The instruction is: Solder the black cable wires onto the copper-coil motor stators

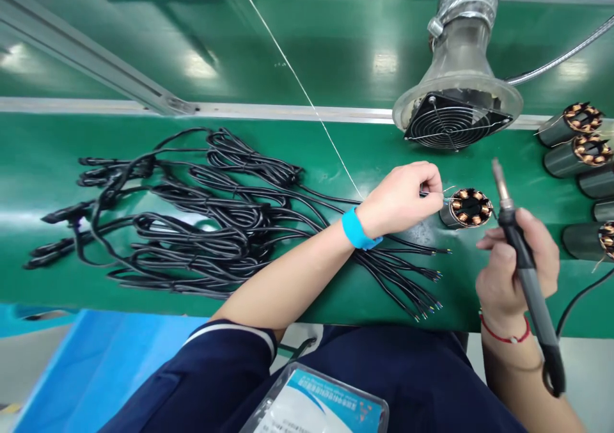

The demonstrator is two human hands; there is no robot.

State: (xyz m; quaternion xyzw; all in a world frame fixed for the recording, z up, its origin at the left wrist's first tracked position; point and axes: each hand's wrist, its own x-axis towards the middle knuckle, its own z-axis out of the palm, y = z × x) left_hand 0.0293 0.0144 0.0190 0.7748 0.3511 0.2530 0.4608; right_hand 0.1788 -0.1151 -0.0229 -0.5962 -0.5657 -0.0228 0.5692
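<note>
A person's left hand (405, 193) pinching a thin wire (446, 199) beside a copper-wound stator (458, 218), midway between the green table's (48, 139) front and back edges, right hand (515, 270) wrapped around a soldering iron (533, 295), coiled black cables (244, 219) leftward, other stators (561, 161) rightward.

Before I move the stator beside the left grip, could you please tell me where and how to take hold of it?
I'd take the stator by its grey outer wall, probably from the near side: that wall is rounded and bare, whereas copper windings ring the open end, leads poke out by the left grip, and the soldering iron is to the right.
</note>
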